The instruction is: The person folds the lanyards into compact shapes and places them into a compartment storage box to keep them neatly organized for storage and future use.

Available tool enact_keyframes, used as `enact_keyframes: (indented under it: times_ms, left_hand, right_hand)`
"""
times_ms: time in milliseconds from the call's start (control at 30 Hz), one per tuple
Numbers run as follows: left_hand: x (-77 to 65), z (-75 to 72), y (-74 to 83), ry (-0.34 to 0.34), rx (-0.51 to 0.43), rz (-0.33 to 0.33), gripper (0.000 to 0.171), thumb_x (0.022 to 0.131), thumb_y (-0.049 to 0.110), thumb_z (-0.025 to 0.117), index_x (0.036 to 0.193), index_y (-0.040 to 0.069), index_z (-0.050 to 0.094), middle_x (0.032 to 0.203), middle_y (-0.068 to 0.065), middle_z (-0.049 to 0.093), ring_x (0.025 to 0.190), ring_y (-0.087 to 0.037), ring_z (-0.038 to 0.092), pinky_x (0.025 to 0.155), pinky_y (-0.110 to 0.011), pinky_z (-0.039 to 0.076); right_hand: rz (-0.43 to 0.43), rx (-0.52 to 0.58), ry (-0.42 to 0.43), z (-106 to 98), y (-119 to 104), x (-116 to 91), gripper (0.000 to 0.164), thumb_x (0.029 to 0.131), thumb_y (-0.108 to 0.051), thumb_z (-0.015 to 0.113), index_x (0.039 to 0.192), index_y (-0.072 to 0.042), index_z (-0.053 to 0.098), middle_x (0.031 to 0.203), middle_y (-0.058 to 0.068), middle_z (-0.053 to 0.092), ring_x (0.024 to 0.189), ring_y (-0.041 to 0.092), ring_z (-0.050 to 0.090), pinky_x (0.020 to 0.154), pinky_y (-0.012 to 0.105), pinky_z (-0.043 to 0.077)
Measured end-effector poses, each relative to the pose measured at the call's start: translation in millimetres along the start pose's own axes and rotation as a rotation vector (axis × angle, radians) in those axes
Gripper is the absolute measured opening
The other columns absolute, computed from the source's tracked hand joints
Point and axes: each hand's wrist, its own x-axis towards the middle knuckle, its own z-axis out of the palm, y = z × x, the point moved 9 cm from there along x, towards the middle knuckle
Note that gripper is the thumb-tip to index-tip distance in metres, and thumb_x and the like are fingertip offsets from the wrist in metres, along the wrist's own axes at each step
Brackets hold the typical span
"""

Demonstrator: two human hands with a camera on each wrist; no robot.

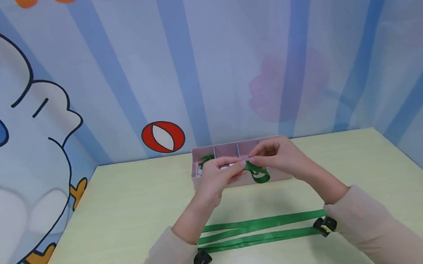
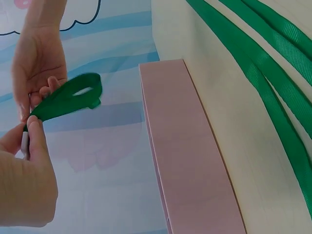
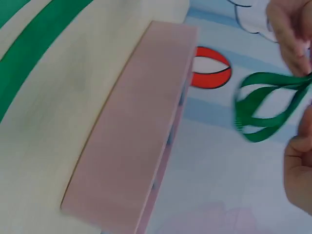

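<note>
Above the front of a pink divided box [image 1: 229,181], my two hands meet at a looped green ribbon [image 1: 261,178]. My left hand [image 1: 216,176] pinches the ribbon between thumb and forefinger; in the left wrist view a small pale piece [image 2: 25,145] shows at those fingers, its kind unclear. My right hand [image 1: 280,157] pinches at the same spot with its fingertips, close to the left thumb. The ribbon's loops [image 3: 258,105] hang free beside the fingers, toward the box. The exact point of grip is partly hidden by the fingers.
Several long green ribbon strips [image 1: 253,226] lie across the pale table [image 1: 129,217], below the forearms. Another bit of green ribbon [image 1: 206,159] is in the box's left compartment. A small black device sits by each cuff. A printed wall sheet [image 1: 229,66] rises behind the table.
</note>
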Motion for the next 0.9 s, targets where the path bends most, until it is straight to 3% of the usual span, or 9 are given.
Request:
enact_keyframes:
  times_ms: [100,233,400,633,900]
  left_hand:
    - [0.4,-2.5,1.2,0.010,-0.001,-0.003,0.026,0.085,0.013,0.068,0.107,-0.001,0.068,0.094,-0.012,0.065,0.081,-0.019,0.069,0.077,-0.028,0.054]
    - [0.1,-4.1,0.5,0.016,-0.040,-0.014,0.025,0.085,0.011,0.068,0.107,-0.001,0.068,0.093,-0.011,0.065,0.078,-0.015,0.068,0.079,-0.030,0.053]
    - [-0.1,-3.9,-1.8,0.015,-0.107,-0.017,0.026,0.086,0.009,0.066,0.109,-0.004,0.066,0.092,-0.010,0.066,0.075,-0.012,0.068,0.081,-0.031,0.052]
    - [2.1,-2.7,-2.1,0.014,-0.142,-0.024,0.026,0.087,0.009,0.066,0.109,-0.004,0.065,0.091,-0.010,0.065,0.074,-0.010,0.067,0.074,-0.024,0.054]
    - [6.3,-6.1,-6.9,0.025,-0.162,-0.040,0.026,0.088,0.004,0.063,0.111,-0.007,0.063,0.086,-0.006,0.065,0.070,-0.008,0.066,0.071,-0.021,0.054]
  right_hand:
    - [-0.058,-0.055,0.032,-9,4,-3,0.026,0.085,-0.016,0.070,0.108,-0.005,0.066,0.096,0.009,0.064,0.080,0.024,0.057,0.066,0.032,0.050]
    - [-0.093,-0.170,0.008,-7,17,-6,0.046,0.080,-0.020,0.074,0.122,-0.011,0.059,0.115,0.004,0.058,0.098,0.019,0.050,0.078,0.037,0.044]
    - [-0.105,-0.218,0.019,-1,31,-9,0.046,0.082,-0.020,0.072,0.125,-0.011,0.057,0.110,0.002,0.060,0.100,0.018,0.050,0.080,0.042,0.043]
    - [-0.086,-0.151,0.010,3,40,-6,0.031,0.091,-0.015,0.060,0.121,-0.008,0.059,0.107,0.004,0.062,0.097,0.020,0.056,0.080,0.039,0.048]
    - [0.036,0.109,0.003,2,49,-6,0.025,0.094,-0.013,0.055,0.112,0.004,0.061,0.108,0.019,0.061,0.095,0.020,0.062,0.081,0.031,0.052]
